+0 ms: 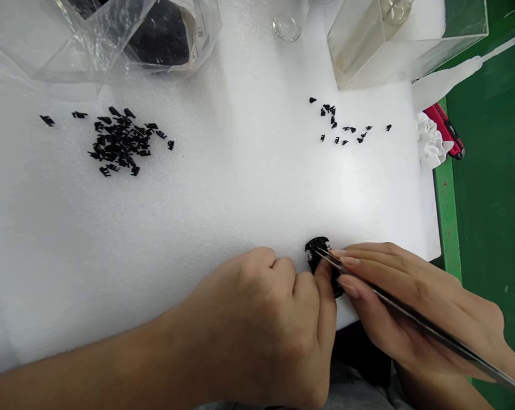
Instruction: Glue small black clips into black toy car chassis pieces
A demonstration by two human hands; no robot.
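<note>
My left hand (278,307) is closed, its fingers curled, gripping a small black plastic part (315,245) at the front edge of the white foam sheet (223,210). Most of that part is hidden behind my fingers. In my right hand (411,296) I hold metal tweezers (394,304) slantwise between thumb and fingers. The tweezers' tips lie over the upper end of the black part, close to small shiny spots on it. Whether the tips pinch anything is too small to tell.
A heap of tiny black pieces (123,136) lies on the left, with looser black pieces (333,117) at the right. Behind are a clear plastic bag (99,45), a glass vessel (286,28) and a clear box (368,62). A white nozzle bottle (441,82), crumpled tissue (432,142) and red-black tool (449,131) sit rightward.
</note>
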